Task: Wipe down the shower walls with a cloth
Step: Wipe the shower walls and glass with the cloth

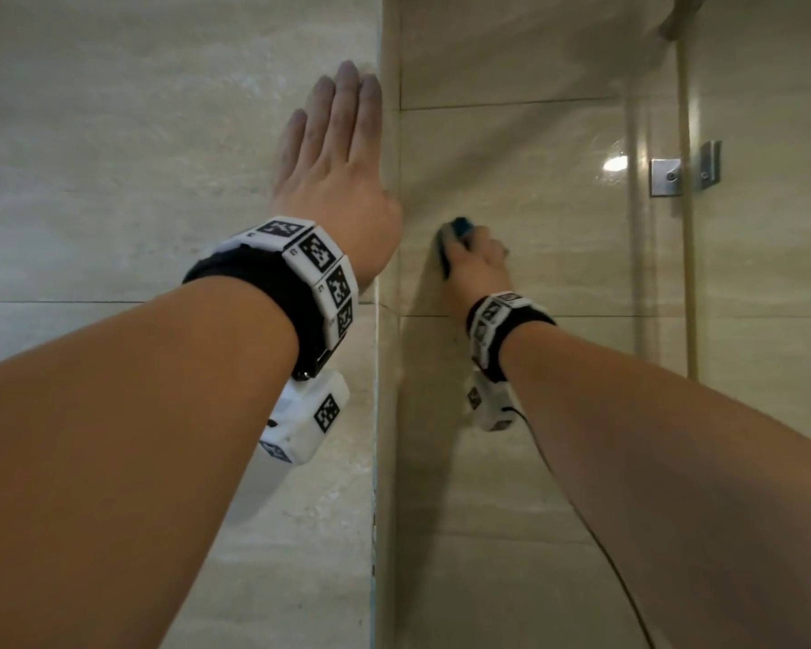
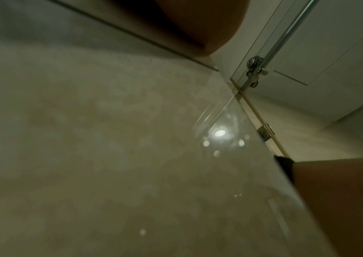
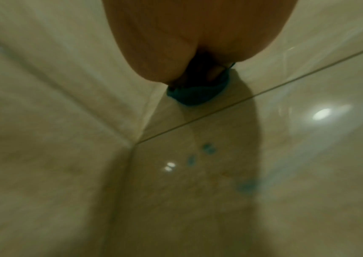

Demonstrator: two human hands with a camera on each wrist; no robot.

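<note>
My left hand (image 1: 333, 133) lies flat with straight fingers against the near beige tiled wall (image 1: 113, 156), just left of the wall's outer corner. Past that corner, my right hand (image 1: 476, 260) holds a teal cloth (image 1: 460, 227) bunched in its fingers and presses it on the recessed shower wall (image 1: 534, 250). In the right wrist view the teal cloth (image 3: 196, 95) shows below the palm, close to the corner joint. The left wrist view shows only the heel of the left hand (image 2: 198, 26) on the tile.
A glass shower panel (image 1: 656, 274) with a metal bracket (image 1: 666, 176) stands at the right of the recessed wall. A cable (image 1: 581, 508) hangs down from the right wrist camera. A metal rod with a clamp (image 2: 255, 69) runs along the glass overhead.
</note>
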